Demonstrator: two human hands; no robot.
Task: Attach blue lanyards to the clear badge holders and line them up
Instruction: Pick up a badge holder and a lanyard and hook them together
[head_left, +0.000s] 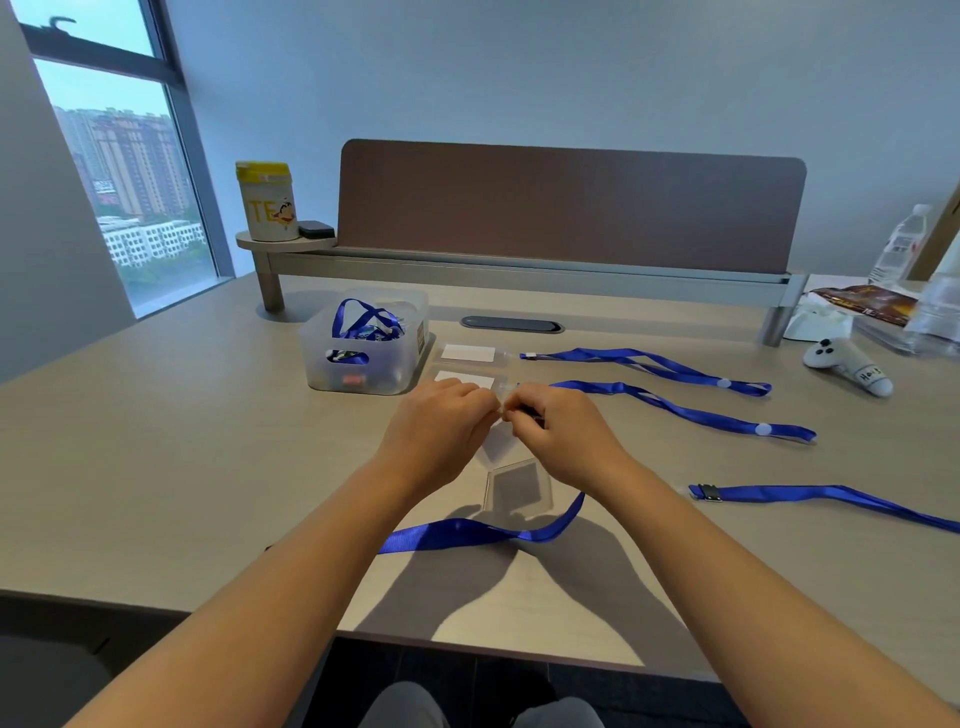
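My left hand (441, 423) and my right hand (558, 431) meet above the table, fingers pinched together. Between them hangs a clear badge holder (519, 488), tilted, its top at my fingertips. My right hand grips the clip end of a blue lanyard (483, 532) that trails under my wrists. Two finished badge holders (467, 353) (470, 378) lie in a row behind my hands, each with a blue lanyard (649, 364) (691, 410) stretched to the right. A loose blue lanyard (810, 496) lies at the right.
A translucent bin (363, 345) with more lanyards stands left of the row. Behind are a desk divider (566, 202), a yellow-lidded canister (266, 200) and a cable slot (511, 325). A white controller (847, 366), snack packet and water bottles (901, 244) sit at the far right.
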